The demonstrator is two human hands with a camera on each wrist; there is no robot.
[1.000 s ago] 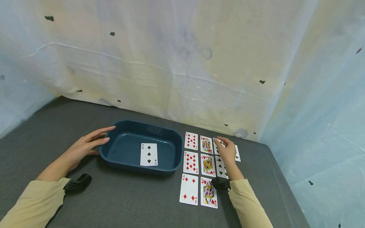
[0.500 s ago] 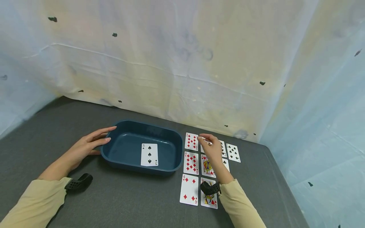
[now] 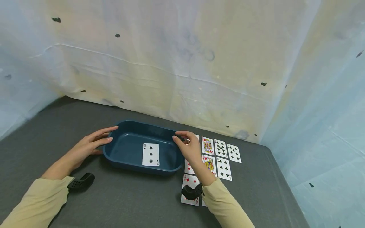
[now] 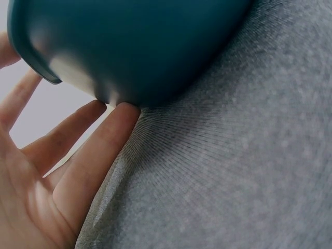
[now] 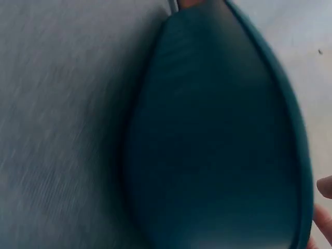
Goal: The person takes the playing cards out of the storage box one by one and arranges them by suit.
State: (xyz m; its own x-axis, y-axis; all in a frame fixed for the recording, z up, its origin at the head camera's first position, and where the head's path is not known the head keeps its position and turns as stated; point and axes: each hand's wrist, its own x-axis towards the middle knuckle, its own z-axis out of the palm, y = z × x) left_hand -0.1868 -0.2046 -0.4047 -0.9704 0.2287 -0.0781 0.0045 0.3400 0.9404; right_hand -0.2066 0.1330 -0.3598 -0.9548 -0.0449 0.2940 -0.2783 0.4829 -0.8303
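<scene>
In the head view a dark blue tray [image 3: 142,124] holds one three of spades card [image 3: 150,155], face up. My left hand [image 3: 82,147] is at its left end, with the thumb at the rim; in the left wrist view, straight fingers [image 4: 98,163] touch the outer wall. My right hand [image 3: 191,152] is over the right end, thumb and index finger apart by the rim and no card seen between them. The right wrist view shows fingertips [image 5: 324,223] close to the rim, but contact is unclear. Below the right hand and wrist, diamond cards [image 3: 189,180] are partly hidden.
Right of the tray, face-up cards lie in columns: a king of hearts [image 3: 207,145], a jack of hearts [image 3: 209,162], club cards [image 3: 224,168] and a lone black-suited card [image 3: 234,153]. A draped cloth [image 3: 182,63] backs the dark grey table [image 3: 128,202].
My right hand has moved left from the club cards, across the hearts and diamonds, to the tray's right rim. My left hand stays at the tray's left end.
</scene>
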